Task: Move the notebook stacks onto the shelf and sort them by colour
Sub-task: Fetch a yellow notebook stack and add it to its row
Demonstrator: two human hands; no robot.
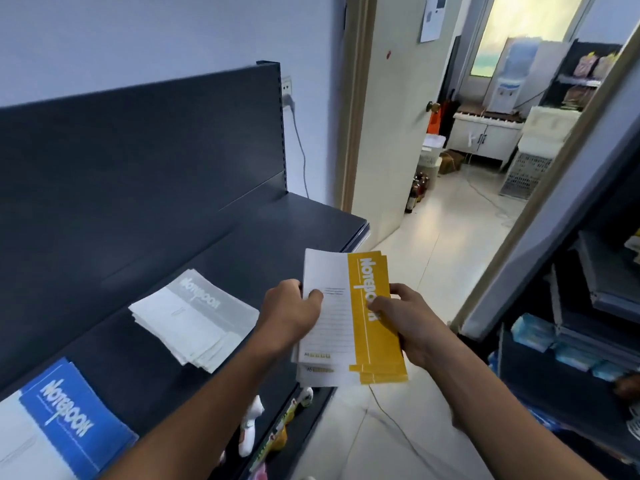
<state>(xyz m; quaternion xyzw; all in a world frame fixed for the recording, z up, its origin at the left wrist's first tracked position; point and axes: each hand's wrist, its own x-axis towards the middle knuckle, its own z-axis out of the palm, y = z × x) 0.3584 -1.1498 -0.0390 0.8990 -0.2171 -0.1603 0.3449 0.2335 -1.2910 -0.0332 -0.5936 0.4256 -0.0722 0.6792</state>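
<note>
I hold a stack of yellow-and-white notebooks [349, 327] in the air just off the front right edge of the dark shelf [214, 251]. My left hand [292, 308] grips the stack's left edge and my right hand [408, 320] grips its right edge, thumbs on the top cover. A fanned stack of grey-and-white notebooks [194, 317] lies flat on the middle of the shelf. A stack of blue-and-white notebooks [65, 420] lies at the shelf's near left end.
The shelf's dark back panel [138, 147] rises behind the stacks. Small packaged goods [263, 431] sit on a lower level below the shelf edge. A second shelving unit [581, 323] with blue packs stands on the right. An open doorway [464, 168] lies ahead across the white floor.
</note>
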